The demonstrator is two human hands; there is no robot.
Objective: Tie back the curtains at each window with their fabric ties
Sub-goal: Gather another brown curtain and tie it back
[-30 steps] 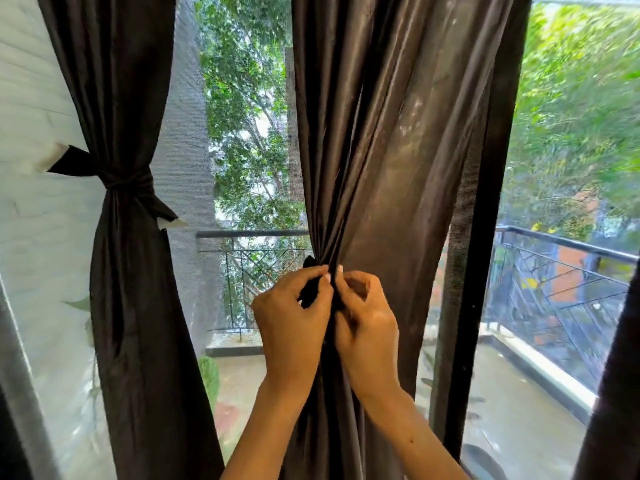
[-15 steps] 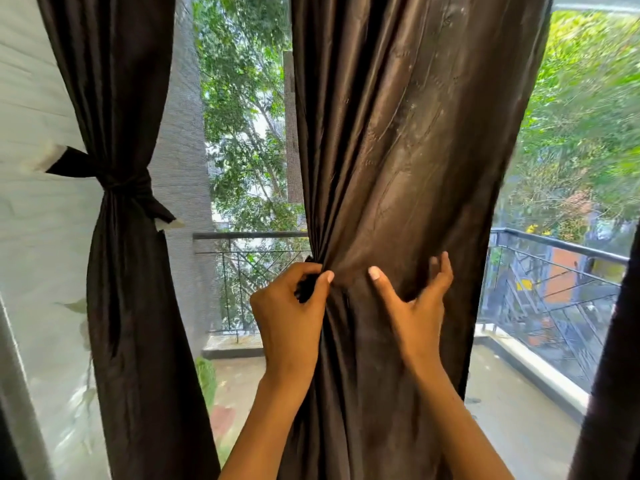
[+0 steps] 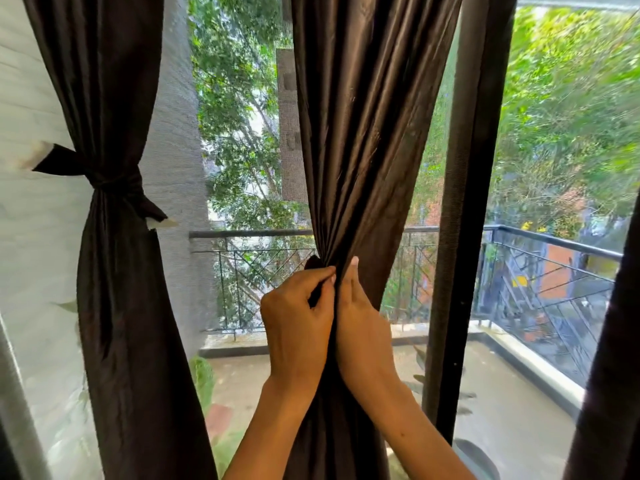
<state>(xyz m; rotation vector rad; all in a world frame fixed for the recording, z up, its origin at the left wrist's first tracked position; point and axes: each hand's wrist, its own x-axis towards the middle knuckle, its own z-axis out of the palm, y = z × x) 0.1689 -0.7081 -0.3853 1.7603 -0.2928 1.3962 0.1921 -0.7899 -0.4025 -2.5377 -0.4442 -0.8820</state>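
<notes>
A dark brown middle curtain hangs in front of me, gathered into a narrow waist at hand height. My left hand pinches a dark fabric tie at the left side of the gathered folds. My right hand grips the bunched curtain beside it, fingers curled into the cloth. The two hands touch. At the left, another brown curtain is bound at its waist by a knotted fabric tie with white-tipped ends.
A dark vertical window frame stands just right of the middle curtain. A third dark curtain edge hangs at the far right. Beyond the mesh screen lie a balcony railing, trees and a white brick wall.
Half a second ago my right hand was spread open on the curtain to the right. It has swept the cloth leftward and now grips the gathered folds against my left hand.
</notes>
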